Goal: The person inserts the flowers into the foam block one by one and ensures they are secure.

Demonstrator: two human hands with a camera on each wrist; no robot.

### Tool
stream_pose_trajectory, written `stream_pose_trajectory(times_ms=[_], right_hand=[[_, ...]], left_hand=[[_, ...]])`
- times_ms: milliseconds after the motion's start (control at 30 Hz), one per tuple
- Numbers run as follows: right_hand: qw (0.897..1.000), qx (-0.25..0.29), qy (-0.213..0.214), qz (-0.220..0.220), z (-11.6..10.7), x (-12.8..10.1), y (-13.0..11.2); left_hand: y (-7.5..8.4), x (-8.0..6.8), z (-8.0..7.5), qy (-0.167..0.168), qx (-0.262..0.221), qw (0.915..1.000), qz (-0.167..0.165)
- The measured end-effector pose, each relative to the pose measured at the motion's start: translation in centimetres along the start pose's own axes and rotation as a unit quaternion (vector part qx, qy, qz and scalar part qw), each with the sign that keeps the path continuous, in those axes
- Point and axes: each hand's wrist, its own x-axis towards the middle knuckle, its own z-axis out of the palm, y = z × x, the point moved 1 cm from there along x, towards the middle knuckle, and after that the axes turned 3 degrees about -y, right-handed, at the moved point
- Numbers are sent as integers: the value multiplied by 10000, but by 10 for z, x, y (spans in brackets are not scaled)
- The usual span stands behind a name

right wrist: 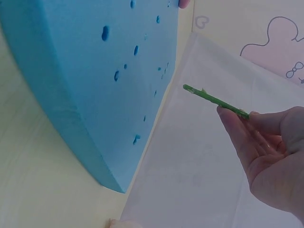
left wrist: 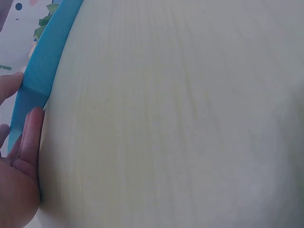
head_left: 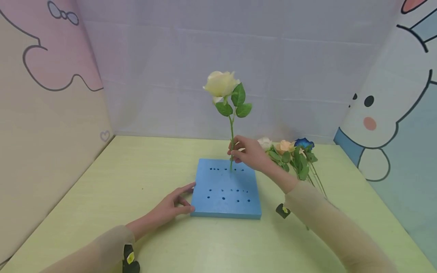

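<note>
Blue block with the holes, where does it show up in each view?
Head: the blue block is just below centre.
Left wrist: the blue block slants down the upper left.
Right wrist: the blue block is large at upper left.
Shared landmark: the tabletop under it.

Long beige sleeves, plain cloth: left sleeve (head_left: 87, 250), right sleeve (head_left: 332, 225). Both reach the wrist; left hand (head_left: 167, 206) and right hand (head_left: 250, 151) bare beyond. At left cuff, small black fitting (head_left: 131, 267), rounded low down, yellow patch (head_left: 130, 258). Right cuff: black squarish fitting (head_left: 281, 212), yellow mark (head_left: 285, 209). Finer markings too small to read.
</note>
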Motion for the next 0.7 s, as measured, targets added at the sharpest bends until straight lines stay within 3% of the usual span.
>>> stream_pose_trajectory(times_ms=[367,700], right_hand=[[9979,-552,151,-304,15,27,-9],[9985,-482,-138,-210,29,41,-6]], left_hand=[[1,0,0,-14,-41,10000,-21],[3,-1,1,-12,-22,10000,-10]])
